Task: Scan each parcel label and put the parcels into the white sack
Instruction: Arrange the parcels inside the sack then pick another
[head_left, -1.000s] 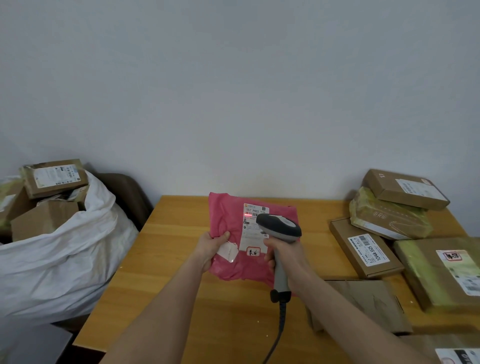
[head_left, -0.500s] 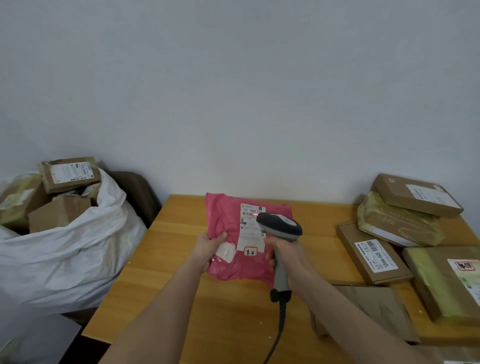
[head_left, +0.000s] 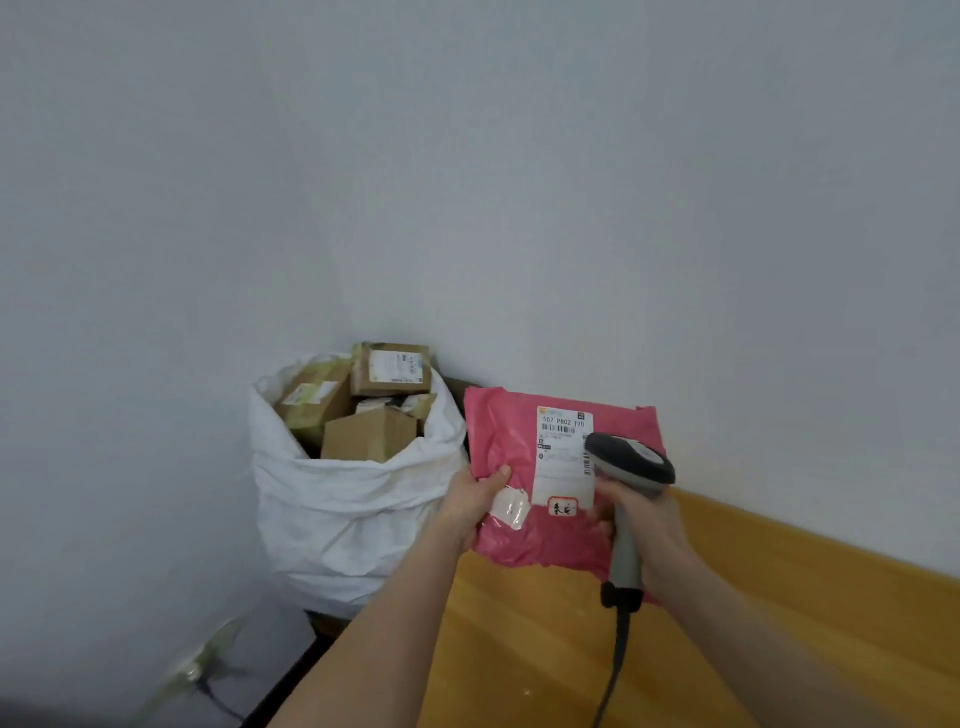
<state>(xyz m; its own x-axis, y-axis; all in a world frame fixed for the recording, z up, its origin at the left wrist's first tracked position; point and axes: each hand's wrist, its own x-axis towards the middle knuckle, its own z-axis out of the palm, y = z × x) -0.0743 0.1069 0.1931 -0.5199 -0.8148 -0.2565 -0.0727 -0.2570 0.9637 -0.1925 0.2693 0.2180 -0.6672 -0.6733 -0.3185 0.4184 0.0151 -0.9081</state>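
At the near edge, two bare forearms reach up over the wooden table (head_left: 545, 649), which fills the lower right. A grey cable (head_left: 613, 680) rises from the bottom border to the handle of a barcode scanner (head_left: 631, 462). The right hand (head_left: 649, 525) is wrapped round that handle with its fingers curled about it. The scanner's dark head points left and overlaps the right edge of the white label (head_left: 563, 457). The left hand (head_left: 472, 504) grips the pink parcel (head_left: 506, 436) at its left edge, with the thumb pressed on the front face and the other fingers hidden behind. The parcel is held upright above the table's left side, between the two hands, its label facing the camera. Farther left, off the table, the white sack (head_left: 353, 525) stands with its mouth open. Brown cardboard boxes (head_left: 369, 436) fill its top, and one labelled box (head_left: 392, 370) sits highest at the far rim. A plain pale wall (head_left: 467, 182) lies behind.
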